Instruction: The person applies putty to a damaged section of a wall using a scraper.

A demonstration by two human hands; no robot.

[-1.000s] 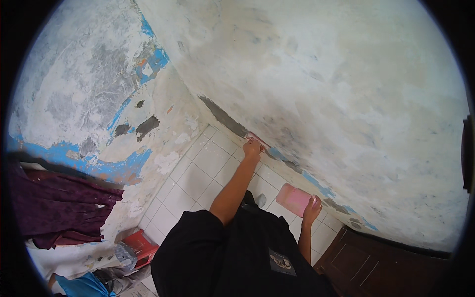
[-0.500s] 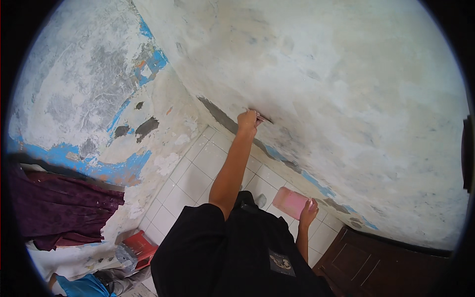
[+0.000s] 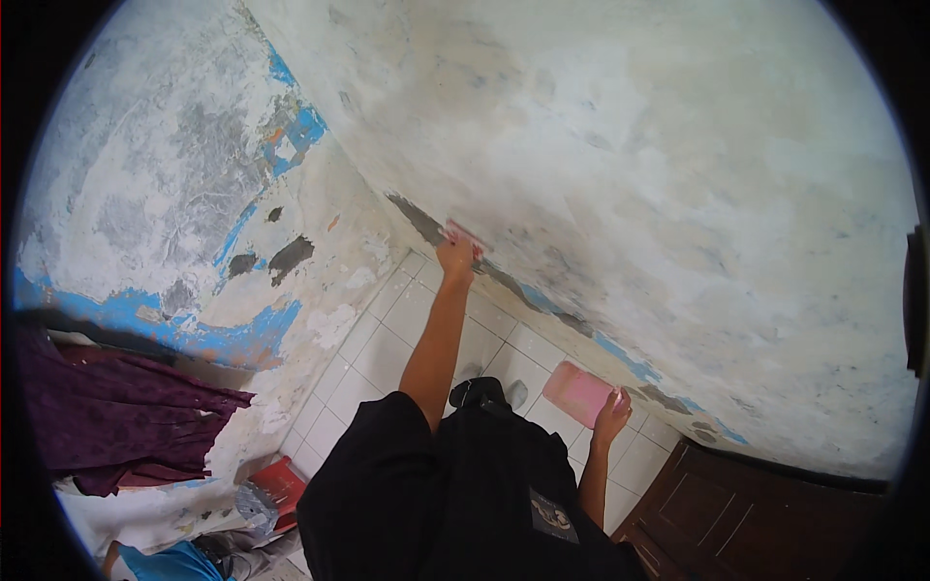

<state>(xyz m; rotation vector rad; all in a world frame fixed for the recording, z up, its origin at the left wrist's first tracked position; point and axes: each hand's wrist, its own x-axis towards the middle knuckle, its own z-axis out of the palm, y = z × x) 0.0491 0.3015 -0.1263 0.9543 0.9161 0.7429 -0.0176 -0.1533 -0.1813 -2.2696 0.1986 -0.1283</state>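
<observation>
My left hand [image 3: 455,258] is closed around a small pinkish scraper [image 3: 467,235]. The scraper lies against the lower part of the whitish wall [image 3: 659,174], beside a grey bare strip [image 3: 415,218] near the corner. Lower and to the right, my right hand [image 3: 612,416] grips one end of a pink rectangular board [image 3: 575,391], holding it above the tiled floor. Pale smears mark the board's face. My fingers partly hide the scraper's handle.
The left wall [image 3: 184,174] has peeling blue paint and grey holes. A dark purple cloth [image 3: 126,412] hangs below it, near a red object [image 3: 279,486] and a blue cloth [image 3: 165,562]. A dark brown wooden panel [image 3: 722,518] stands lower right. White tiles [image 3: 392,353] cover the floor.
My left hand has moved left and down along the wall with the scraper, whose pink face now shows more. My right hand and the board sit slightly farther right.
</observation>
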